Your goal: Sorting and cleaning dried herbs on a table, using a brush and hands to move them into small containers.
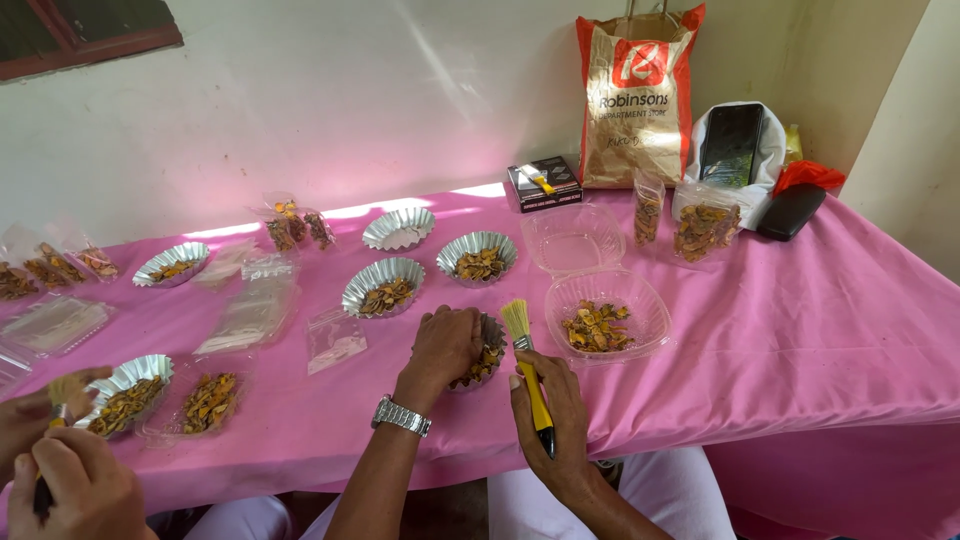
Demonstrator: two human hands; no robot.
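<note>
Brush (528,372) first: yellow handle, pale bristles pointing up and away from you, and your right hand (552,420) is wrapped tight around that handle near the table's front edge. Your left hand (445,345), watch on the wrist, is cupped over a small foil cup (488,355) of dried orange-brown pieces, fingers curled down on its rim; most of that cup is hidden under the hand, so you can't see how full it is. Brush tip and cup sit just beside each other.

Just right of the bristles lies an open clear clamshell box (640,300) with more dried pieces in its lower half, lid tipped back. Beyond your left hand, 3 more foil cups, 2 filled (383,286) and 1 empty (398,228). Flat clear bags (335,340) lie to the left of the hand.

Room to move: bare pink cloth (820,330) runs wide on your right, out to where the table drops away. The front edge sits right under your wrists.

At the far left, another person's hands (60,480) are cut off by the frame, and what they grip is too blurred to tell. At the back, a paper shopping bag (637,95) leans on the wall.
</note>
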